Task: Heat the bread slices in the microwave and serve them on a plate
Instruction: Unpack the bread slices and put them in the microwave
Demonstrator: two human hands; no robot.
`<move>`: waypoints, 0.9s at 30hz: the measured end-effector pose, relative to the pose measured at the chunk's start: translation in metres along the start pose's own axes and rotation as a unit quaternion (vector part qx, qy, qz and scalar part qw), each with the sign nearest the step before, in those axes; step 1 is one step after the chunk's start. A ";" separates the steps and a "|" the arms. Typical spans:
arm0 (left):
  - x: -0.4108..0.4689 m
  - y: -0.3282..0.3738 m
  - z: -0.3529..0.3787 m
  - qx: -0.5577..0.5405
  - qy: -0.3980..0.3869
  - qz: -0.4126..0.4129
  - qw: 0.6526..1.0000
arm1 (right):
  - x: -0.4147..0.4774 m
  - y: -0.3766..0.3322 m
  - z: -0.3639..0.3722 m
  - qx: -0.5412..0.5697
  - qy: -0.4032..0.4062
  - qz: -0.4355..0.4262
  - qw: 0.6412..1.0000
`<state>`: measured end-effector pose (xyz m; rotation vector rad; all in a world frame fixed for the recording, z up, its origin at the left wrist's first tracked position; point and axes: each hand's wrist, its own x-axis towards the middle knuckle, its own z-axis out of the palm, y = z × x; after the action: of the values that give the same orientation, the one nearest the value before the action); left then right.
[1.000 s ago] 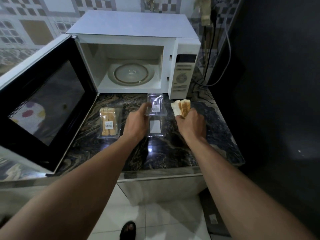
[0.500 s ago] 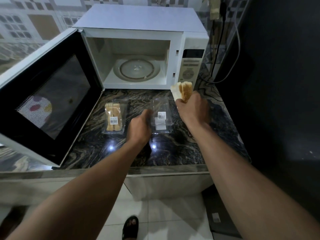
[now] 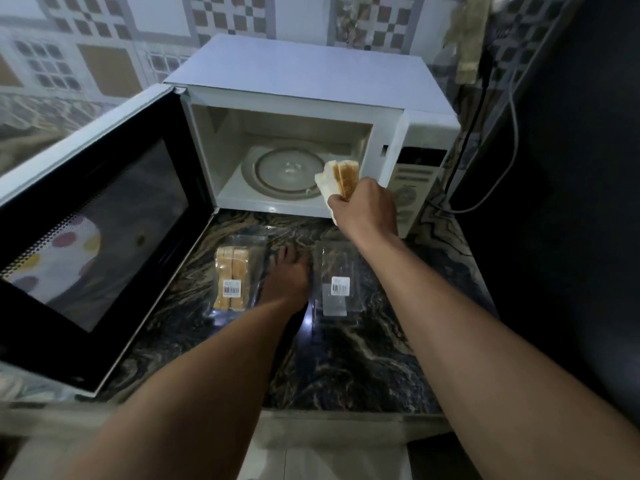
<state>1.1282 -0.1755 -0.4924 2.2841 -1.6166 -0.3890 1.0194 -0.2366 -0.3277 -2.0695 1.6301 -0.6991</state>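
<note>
Head view: bread held at the open microwave

Right hand [image 3: 367, 206] grips a few bread slices [image 3: 337, 180] upright, fingers closed round their lower edge, right in front of the microwave [image 3: 311, 98] mouth — its door [image 3: 93, 230] swung wide to the left, the glass turntable [image 3: 289, 171] bare inside. Left hand [image 3: 285, 277] rests flat on the dark marble counter [image 3: 346, 358], fingers loosely spread and holding nothing, between a sealed bread pack [image 3: 232, 278] and an emptied clear pack [image 3: 337, 285] — both near the counter's back edge.
</note>
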 end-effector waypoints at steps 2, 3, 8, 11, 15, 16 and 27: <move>0.007 -0.003 0.002 0.037 -0.001 0.001 0.999 | 0.015 -0.005 0.009 -0.009 -0.008 0.002 1.000; 0.010 -0.004 0.004 0.045 0.005 0.004 0.999 | 0.023 -0.007 0.015 -0.013 -0.014 0.003 1.000; 0.030 -0.006 0.009 0.042 0.020 0.002 0.999 | 0.064 -0.014 0.048 -0.020 -0.030 0.020 0.999; 0.040 -0.011 0.011 0.061 0.037 0.024 0.997 | 0.085 -0.016 0.069 -0.026 -0.054 0.030 0.998; 0.053 -0.020 0.014 0.061 0.054 0.036 0.996 | 0.114 -0.018 0.097 -0.030 -0.072 0.022 0.997; 0.053 -0.020 0.014 0.064 0.062 0.041 0.995 | 0.120 -0.018 0.103 -0.033 -0.075 0.022 0.996; 0.057 -0.023 0.017 0.066 0.071 0.059 0.993 | 0.163 -0.025 0.137 0.000 -0.088 0.017 0.996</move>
<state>1.1597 -0.2240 -0.5190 2.2385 -1.7403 -0.0901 1.1537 -0.3874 -0.3998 -2.0367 1.5627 -0.4909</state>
